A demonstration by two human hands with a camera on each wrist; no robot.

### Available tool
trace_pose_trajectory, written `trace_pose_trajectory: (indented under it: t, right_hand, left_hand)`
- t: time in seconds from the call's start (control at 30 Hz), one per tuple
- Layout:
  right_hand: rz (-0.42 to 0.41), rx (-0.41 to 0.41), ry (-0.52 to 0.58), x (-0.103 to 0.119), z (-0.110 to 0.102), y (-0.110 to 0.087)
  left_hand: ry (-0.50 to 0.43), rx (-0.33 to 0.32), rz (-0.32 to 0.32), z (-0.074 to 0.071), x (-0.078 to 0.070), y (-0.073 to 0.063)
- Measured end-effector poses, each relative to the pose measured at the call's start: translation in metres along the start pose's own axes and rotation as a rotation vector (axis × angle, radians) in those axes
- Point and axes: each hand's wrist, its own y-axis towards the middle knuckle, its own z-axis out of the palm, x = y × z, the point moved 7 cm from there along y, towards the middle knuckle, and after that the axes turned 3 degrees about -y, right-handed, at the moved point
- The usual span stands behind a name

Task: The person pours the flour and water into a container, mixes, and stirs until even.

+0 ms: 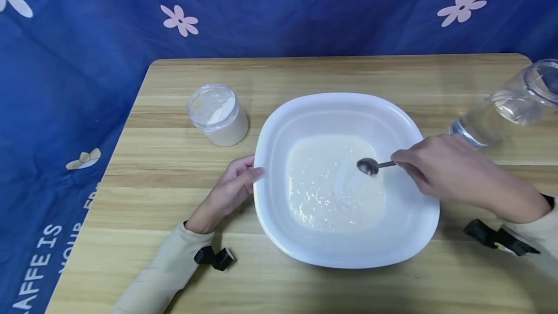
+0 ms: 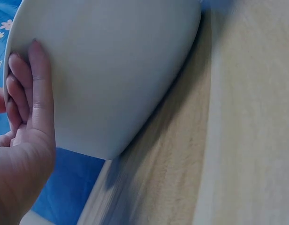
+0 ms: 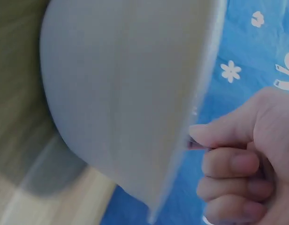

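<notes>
A white basin (image 1: 279, 134) holds a pool of milky white liquid (image 1: 322, 193) with small glints and bubbles. My left hand (image 1: 233, 185) grips the basin's left rim, thumb over the edge and fingers (image 2: 41, 84) against the outer wall, as the left wrist view shows. Over the right side of the basin, my right hand (image 1: 449, 168) pinches the handle of a metal spoon (image 1: 368, 166). The spoon's bowl is above or at the liquid's right part; I cannot tell whether it touches. In the right wrist view the other fingers (image 3: 229, 187) are curled.
Left of the basin's far side stands an uncapped clear jar (image 1: 224, 120) of white contents. A clear container of water (image 1: 505, 110) stands behind my right hand. The wooden table (image 1: 174, 168) ends before a blue flowered cloth (image 1: 305, 13).
</notes>
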Motion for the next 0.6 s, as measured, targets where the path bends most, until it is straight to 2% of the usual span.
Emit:
trace_pose_trajectory:
  t: [0.13,0.23,0.3,0.47,0.6]
  right_hand:
    - [-0.012,0.057,-0.021,-0.002,-0.006,-0.007]
    - [0.011,0.11,-0.071,-0.003,-0.008,-0.011]
    - [0.01,0.1,-0.096,-0.003,-0.01,-0.012]
    - [-0.078,0.044,-0.101,0.001,-0.013,-0.014]
    - [-0.036,0.02,-0.116,0.001,-0.014,-0.013]
  left_hand:
    - [-0.003,0.0,-0.01,0.001,-0.002,0.0]
    - [-0.007,-0.002,-0.016,0.002,-0.003,0.001]
    - [-0.004,-0.004,-0.019,0.002,-0.004,0.001]
    - [-0.002,-0.016,-0.037,0.003,-0.004,0.001]
    - [0.005,-0.015,-0.04,0.004,-0.004,0.001]
